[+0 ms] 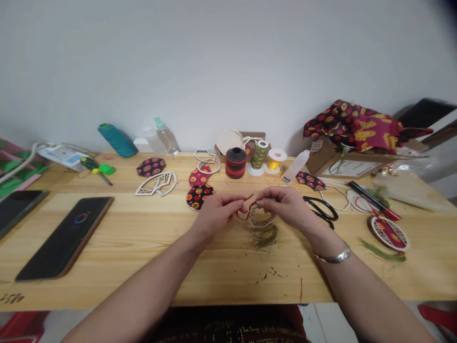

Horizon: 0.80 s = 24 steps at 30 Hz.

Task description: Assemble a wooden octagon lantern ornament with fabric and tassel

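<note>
Between my hands is a small pale openwork frame (262, 217) with a red cord (243, 216) at its top. My left hand (222, 209) pinches the cord near its end, which sticks up past the fingertips. With thumb and fingers together, my right hand (280, 204) grips the cord where it meets the frame's upper edge. A green tassel (264, 238) hangs under the frame, just over or on the wooden table (150, 257). Close beyond my left hand lies a black patterned fabric piece (200, 195). Black-handled scissors (323, 209) lie beside my right wrist, partly hidden.
Thread spools stand behind my hands: red-and-black (235, 163), olive (259, 156) and yellow (274, 163). A clear glue bottle (295, 166) leans nearby. At left lie a phone (66, 238) and pale cut-out frames (157, 185). At right are a finished-looking oval ornament (389, 233) and a cardboard box (332, 159).
</note>
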Motion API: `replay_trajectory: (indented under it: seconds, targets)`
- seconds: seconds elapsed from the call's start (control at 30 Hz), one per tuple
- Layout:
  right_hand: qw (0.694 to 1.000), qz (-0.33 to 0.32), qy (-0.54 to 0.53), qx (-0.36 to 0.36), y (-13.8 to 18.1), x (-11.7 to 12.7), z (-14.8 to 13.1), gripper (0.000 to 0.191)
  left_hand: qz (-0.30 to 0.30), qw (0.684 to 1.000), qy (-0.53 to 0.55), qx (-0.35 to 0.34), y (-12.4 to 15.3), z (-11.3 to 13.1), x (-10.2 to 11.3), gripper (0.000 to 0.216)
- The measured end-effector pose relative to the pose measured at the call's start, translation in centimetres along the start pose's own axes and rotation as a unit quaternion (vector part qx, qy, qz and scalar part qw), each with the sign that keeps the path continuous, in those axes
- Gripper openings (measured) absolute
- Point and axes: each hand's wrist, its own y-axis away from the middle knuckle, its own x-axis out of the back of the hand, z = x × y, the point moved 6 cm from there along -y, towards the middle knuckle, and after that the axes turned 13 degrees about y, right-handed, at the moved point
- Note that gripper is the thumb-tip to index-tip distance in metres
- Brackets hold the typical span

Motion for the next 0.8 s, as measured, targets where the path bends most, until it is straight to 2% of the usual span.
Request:
replay_trajectory:
  seconds: [0.1,0.27,0.47,0.67,0.8]
  targets:
    - [1.000,-0.004,-0.015,0.003,-0.06,-0.13,0.10,0.012,0.004,1.000,-0.011,0.005,-0.02,0.03,-0.01,0.019]
    - [1.000,-0.002,-0.012,0.001,-0.04,-0.30,0.04,0.012,0.014,1.000,-0.019,0.008,-0.04,-0.11,-0.01,0.022]
    - [1.000,-0.005,0.000,-0.006,0.06,-0.44,-0.03,0.008,0.069,0.996,-0.015,-0.052,-0.10,0.38,0.59,0.019]
    - [1.000,-0.002,0.002,0.000,0.02,-0.40,0.00,0.010,0.034,0.997,0.051,-0.045,-0.21,0.31,0.26,0.021]
    - [1.000,0.000,-0.001,0.000,-0.02,-0.42,0.08,0.011,0.036,0.998,-0.007,-0.045,-0.04,0.62,0.36,0.018]
